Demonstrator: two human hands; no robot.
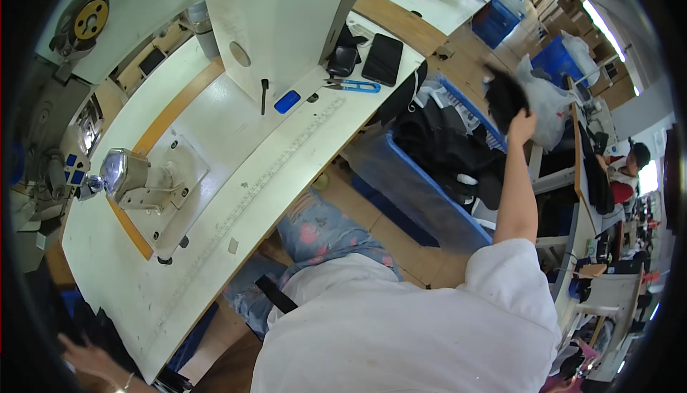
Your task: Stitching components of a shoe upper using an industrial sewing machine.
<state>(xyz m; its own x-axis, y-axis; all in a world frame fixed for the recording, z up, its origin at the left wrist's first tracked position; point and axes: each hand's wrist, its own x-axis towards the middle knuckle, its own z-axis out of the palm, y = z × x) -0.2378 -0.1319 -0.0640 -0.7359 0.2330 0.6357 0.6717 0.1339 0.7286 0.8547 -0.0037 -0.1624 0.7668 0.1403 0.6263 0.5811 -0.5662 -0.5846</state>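
Observation:
My right arm reaches out over a plastic bin with a blue rim. At its end my right hand is closed on a black cloth piece, which hangs in the air above the bin's far right side and is blurred by motion. Many dark cloth pieces, with some white and grey ones, fill the bin. At the lower left, my left hand lies beside a pile of black cloth, its fingers stretched out. Whether it touches the cloth is hard to tell at the dark picture rim.
A white sewing machine table with a ruler strip curves along my left. On it stand a metal machine post, a black pen, blue thread snips and a phone. A person works at another table on the right.

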